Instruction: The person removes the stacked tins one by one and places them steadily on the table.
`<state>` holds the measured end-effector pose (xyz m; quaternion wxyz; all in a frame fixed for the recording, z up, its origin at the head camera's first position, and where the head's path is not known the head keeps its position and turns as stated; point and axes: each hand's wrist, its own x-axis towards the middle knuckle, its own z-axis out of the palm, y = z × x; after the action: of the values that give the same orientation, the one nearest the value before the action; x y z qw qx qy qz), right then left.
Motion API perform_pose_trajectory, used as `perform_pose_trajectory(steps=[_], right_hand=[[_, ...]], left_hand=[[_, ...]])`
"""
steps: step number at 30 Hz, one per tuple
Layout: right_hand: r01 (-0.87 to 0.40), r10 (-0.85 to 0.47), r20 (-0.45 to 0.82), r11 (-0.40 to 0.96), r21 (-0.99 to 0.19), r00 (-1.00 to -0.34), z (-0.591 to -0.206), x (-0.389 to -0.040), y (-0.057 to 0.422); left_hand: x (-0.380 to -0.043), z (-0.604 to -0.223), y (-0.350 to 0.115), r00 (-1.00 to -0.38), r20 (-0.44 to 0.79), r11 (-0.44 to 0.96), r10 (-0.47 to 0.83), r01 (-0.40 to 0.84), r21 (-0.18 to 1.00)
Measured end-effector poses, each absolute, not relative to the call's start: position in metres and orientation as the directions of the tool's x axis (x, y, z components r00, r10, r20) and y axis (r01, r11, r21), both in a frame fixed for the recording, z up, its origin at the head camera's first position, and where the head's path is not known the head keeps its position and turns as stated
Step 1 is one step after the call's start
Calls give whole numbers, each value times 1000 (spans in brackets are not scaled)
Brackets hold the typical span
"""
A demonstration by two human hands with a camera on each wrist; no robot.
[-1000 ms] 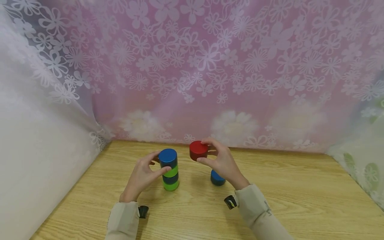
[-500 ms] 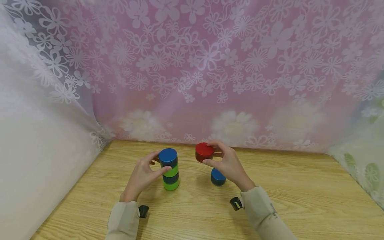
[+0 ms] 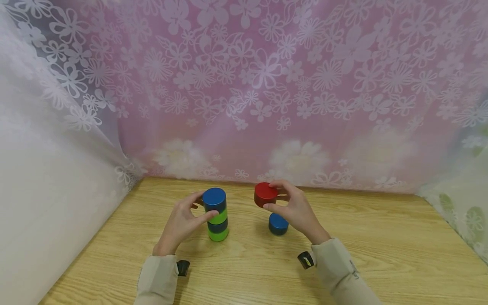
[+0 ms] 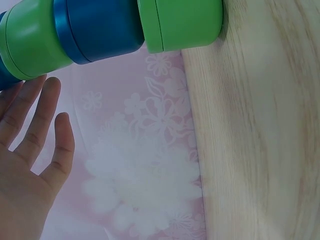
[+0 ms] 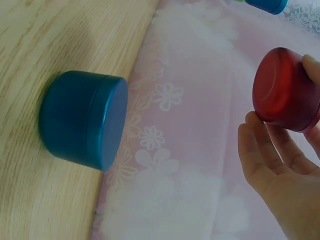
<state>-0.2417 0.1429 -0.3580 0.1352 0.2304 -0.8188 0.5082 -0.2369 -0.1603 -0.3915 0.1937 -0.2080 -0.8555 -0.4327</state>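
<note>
A stack of round lidded tins, alternating blue and green, stands upright on the table, with a blue tin [image 3: 214, 201] on top and a green tin [image 4: 185, 22] at the bottom. My left hand [image 3: 181, 224] holds the upper part of this stack between thumb and fingers; the thumb lies near the joint of the top blue tin and the green one below. Held in the air by my right hand [image 3: 299, 212] is a red tin [image 3: 265, 195], pinched at its side. A single blue tin [image 5: 82, 120] stands on the table below the red one, apart from it.
The wood-grain table [image 3: 244, 271] ends at the back against a pink flowered curtain [image 3: 244, 106]. White cloth [image 3: 49, 190] hangs along the left side, and pale leaf-patterned cloth [image 3: 469, 212] on the right. A small black device [image 3: 306, 260] sits at the right cuff.
My right hand has moved to the right with the red tin, away from the stack and over towards the lone blue tin. The left hand and stack stay nearly still.
</note>
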Motion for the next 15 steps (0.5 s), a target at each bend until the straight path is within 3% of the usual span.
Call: perform_pose_trajectory(steps=[15], right_hand=[[-453, -219, 397, 399, -797, -892, -365, -239, 155]], left_hand=[[-237, -391, -161, -844, 501, 536, 194, 518, 666]])
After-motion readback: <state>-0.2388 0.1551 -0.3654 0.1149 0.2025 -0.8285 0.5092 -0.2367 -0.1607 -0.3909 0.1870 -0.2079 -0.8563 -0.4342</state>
